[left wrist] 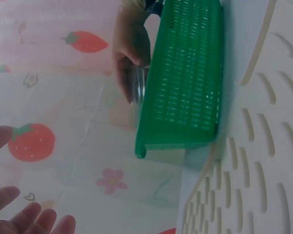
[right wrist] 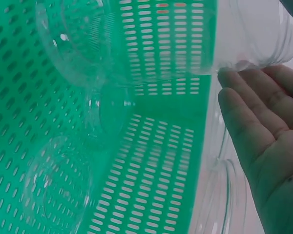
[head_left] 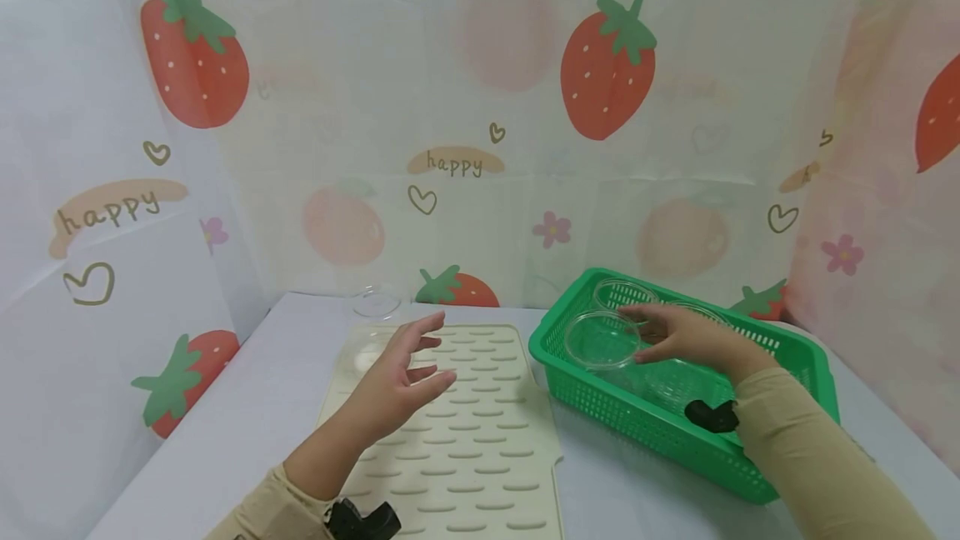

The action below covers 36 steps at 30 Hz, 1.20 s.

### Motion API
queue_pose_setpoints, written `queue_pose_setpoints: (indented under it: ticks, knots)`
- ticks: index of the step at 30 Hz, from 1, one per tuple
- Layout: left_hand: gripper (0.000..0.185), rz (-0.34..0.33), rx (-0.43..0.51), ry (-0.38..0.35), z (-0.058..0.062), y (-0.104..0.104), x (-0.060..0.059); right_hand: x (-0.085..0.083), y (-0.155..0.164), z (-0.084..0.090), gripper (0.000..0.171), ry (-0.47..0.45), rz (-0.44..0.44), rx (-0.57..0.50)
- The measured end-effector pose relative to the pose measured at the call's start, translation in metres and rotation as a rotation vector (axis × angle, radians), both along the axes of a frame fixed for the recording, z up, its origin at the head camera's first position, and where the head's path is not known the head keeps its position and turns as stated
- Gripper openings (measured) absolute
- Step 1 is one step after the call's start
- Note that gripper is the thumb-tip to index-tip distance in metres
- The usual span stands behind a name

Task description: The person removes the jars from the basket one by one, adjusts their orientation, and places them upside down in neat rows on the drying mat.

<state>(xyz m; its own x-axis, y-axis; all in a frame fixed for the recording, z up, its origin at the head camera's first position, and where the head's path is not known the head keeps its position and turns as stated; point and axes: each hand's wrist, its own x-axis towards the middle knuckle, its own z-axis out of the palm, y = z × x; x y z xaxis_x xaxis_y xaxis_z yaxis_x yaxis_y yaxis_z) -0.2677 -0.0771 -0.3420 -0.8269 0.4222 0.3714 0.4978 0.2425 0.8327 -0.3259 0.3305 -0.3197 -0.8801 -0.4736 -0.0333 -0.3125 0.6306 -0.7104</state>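
Head view: green plastic basket at four o'clock on a white table, cream ribbed mat at six o'clock. Inside the basket, near the end closest to the mat: a clear round jar, with other clear jars just beyond and beside. Right hand over the basket at four o'clock, thumb and fingers well parted at the jar's rim; firm grip or mere touch, impossible to tell. Left hand at seven o'clock, above the mat, fingers loosely spread, nothing held. At eight o'clock, by the mat's far corner, a clear round vessel.

For good handling, probably best to set thumb and fingers opposite each other on the jar's wall, just under the rim, with gentle, even pressure; likely slick, being smooth and clear. Better to raise straight up until clear of the basket's edge before any turn toward nine o'clock. Worth watching for knocks against the neighbours. Useful to keep the left hand free for steadying.
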Motion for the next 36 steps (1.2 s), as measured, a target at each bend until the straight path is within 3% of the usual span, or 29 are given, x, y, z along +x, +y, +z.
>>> queue_pose_setpoints:
  ticks: [13,23,29,36]
  knots:
    - [0.068,0.008,-0.004,-0.004,-0.003,0.001,-0.001,-0.013,-0.014,-0.007,0.083,-0.038,0.039,0.009]
    - [0.068,0.003,-0.004,-0.007,-0.008,0.002,-0.003,-0.023,-0.022,-0.013,0.086,-0.011,0.048,0.108]
    - [0.068,0.0,-0.008,-0.015,-0.011,0.002,-0.004,-0.026,-0.025,-0.016,0.09,-0.086,0.057,0.05]
    - [0.067,0.002,-0.007,-0.007,-0.01,0.002,-0.005,-0.025,-0.025,-0.016,0.093,-0.048,0.081,0.044]
